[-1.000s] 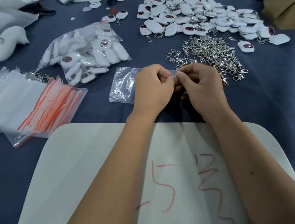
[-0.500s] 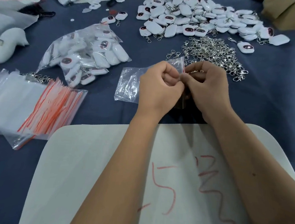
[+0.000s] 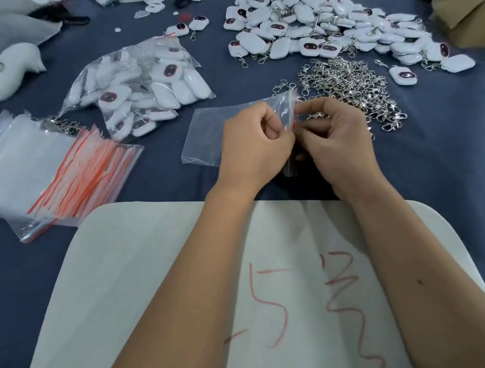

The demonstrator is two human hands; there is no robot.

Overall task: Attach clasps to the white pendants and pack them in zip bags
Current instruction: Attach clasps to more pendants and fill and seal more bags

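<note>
My left hand [image 3: 254, 144] pinches the red-striped mouth of a small clear zip bag [image 3: 207, 134] that lies over the blue cloth. My right hand [image 3: 334, 144] grips the same bag edge from the right, and a silver clasp [image 3: 316, 115] shows between its fingers. Whether a pendant is in that hand is hidden. A heap of white pendants [image 3: 320, 27] with dark oval faces lies at the back. A pile of loose silver clasps [image 3: 350, 85] sits just beyond my right hand.
A clear bag full of pendants [image 3: 144, 89] lies at centre left. A stack of empty zip bags [image 3: 42, 168] with red strips sits at the left. A white sheet [image 3: 148, 263] with red marks lies under my forearms. A cardboard box [image 3: 480, 19] stands back right.
The bag's red-striped mouth has lifted and stands upright between my hands. Both hands have shifted slightly right and away from me, and a clasp now shows at my right fingers.
</note>
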